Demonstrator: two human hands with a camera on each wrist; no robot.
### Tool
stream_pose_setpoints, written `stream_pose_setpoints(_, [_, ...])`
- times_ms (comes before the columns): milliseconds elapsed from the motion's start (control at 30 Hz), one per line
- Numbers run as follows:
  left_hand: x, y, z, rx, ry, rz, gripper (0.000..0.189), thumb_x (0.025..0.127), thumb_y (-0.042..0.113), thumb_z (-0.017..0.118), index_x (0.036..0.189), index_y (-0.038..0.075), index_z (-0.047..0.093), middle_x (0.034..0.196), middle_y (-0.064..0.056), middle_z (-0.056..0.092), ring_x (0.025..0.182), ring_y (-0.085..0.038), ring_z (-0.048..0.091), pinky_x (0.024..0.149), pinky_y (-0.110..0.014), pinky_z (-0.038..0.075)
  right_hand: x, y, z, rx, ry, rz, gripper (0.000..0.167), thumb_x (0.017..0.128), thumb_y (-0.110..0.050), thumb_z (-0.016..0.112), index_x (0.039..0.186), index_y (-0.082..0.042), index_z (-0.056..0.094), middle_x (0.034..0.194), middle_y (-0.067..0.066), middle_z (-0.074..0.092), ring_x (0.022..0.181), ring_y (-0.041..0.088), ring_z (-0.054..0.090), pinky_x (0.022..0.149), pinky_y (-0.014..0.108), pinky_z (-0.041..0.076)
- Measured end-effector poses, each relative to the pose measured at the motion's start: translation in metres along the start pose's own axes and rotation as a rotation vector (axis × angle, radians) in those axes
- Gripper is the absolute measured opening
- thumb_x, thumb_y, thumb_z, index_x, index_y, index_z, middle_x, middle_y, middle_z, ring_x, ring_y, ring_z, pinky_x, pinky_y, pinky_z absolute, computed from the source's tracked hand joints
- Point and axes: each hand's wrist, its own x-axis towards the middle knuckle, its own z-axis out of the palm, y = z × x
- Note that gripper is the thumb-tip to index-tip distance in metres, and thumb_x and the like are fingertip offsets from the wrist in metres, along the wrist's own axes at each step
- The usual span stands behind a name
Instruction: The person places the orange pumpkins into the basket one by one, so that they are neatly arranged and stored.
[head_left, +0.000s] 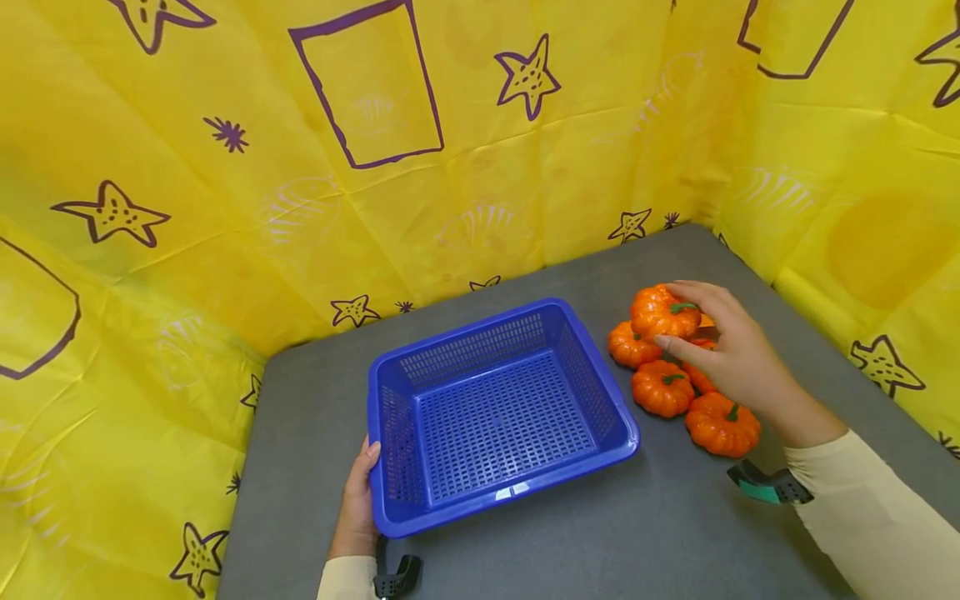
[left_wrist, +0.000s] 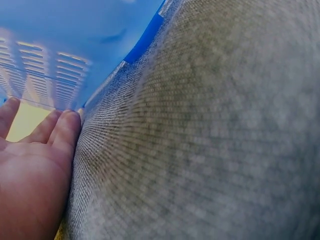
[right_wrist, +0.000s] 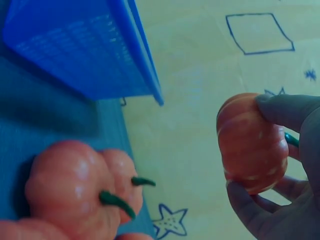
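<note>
Right hand (head_left: 738, 357) pinches an orange pumpkin (head_left: 656, 312) above other pumpkins (head_left: 663, 389).
Left hand (head_left: 358, 504) holds the blue basket (head_left: 450, 510), thumb at its rim; its other fingers' grip is hard to tell.

in the head view the blue basket (head_left: 502, 425) hides most of the fingers of the left hand (head_left: 356, 504), and the raised pumpkin (head_left: 656, 312) and the right hand (head_left: 735, 354) partly cover the other pumpkins (head_left: 662, 388), so their number cannot be told. the left sleeve (head_left: 347, 579), the right sleeve (head_left: 873, 504) and the near side of the counter (head_left: 540, 542) run off the bottom edge. in the left wrist view the counter is blurred and the left hand is cut off. in the right wrist view the blue basket, the lowest pumpkins and the right hand are cropped
</note>
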Motion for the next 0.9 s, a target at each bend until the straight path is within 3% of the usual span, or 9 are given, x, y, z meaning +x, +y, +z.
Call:
stream_pose_setpoints(233, [0.000, 0.000, -0.001, 0.015, 0.000, -0.004, 0.055, 0.111, 0.039, 0.037, 0.165, 0.029, 0.035, 0.144, -0.006, 0.063, 0.118, -0.021, 0.065, 0.096, -0.037, 0.055, 0.003, -0.012, 0.010, 0.021, -0.041, -0.069, 0.071, 0.090, 0.006, 0.085, 0.155, -0.004, 0.058, 0.158, 0.019, 0.048, 0.138, 0.037, 0.047, 0.093, 0.007, 0.042])
stream_pose_setpoints(633, [0.001, 0.000, -0.001, 0.028, -0.010, 0.006, 0.054, 0.111, 0.038, 0.035, 0.164, 0.030, 0.036, 0.141, -0.006, 0.063, 0.115, -0.020, 0.064, 0.094, -0.037, 0.055, 0.008, -0.030, 0.029, 0.063, -0.099, -0.132, 0.071, 0.090, 0.005, 0.086, 0.154, -0.005, 0.058, 0.159, 0.019, 0.047, 0.135, 0.037, 0.052, 0.093, 0.011, 0.044])
stream_pose_setpoints(733, [0.001, 0.000, -0.001, 0.027, -0.012, 0.006, 0.054, 0.111, 0.038, 0.035, 0.164, 0.030, 0.036, 0.141, -0.006, 0.063, 0.115, -0.020, 0.065, 0.094, -0.037, 0.056, 0.009, -0.035, 0.032, 0.041, -0.117, -0.133, 0.070, 0.091, 0.000, 0.087, 0.155, -0.006, 0.058, 0.161, 0.017, 0.046, 0.139, 0.038, 0.050, 0.098, 0.017, 0.044])
stream_pose_setpoints(800, [0.001, 0.000, -0.002, 0.030, -0.012, 0.004, 0.055, 0.111, 0.039, 0.035, 0.165, 0.030, 0.035, 0.142, -0.006, 0.063, 0.116, -0.020, 0.064, 0.094, -0.037, 0.055, 0.010, -0.039, 0.035, 0.026, -0.128, -0.134, 0.069, 0.092, -0.002, 0.087, 0.155, -0.006, 0.057, 0.162, 0.017, 0.046, 0.141, 0.039, 0.049, 0.102, 0.028, 0.047])
stream_pose_setpoints(900, [0.001, 0.000, -0.002, 0.026, -0.018, 0.005, 0.055, 0.111, 0.039, 0.036, 0.165, 0.030, 0.035, 0.142, -0.006, 0.063, 0.116, -0.021, 0.064, 0.094, -0.037, 0.055, 0.011, -0.044, 0.038, 0.015, -0.132, -0.152, 0.068, 0.092, -0.003, 0.087, 0.154, -0.005, 0.058, 0.161, 0.017, 0.047, 0.142, 0.039, 0.049, 0.101, 0.035, 0.049])
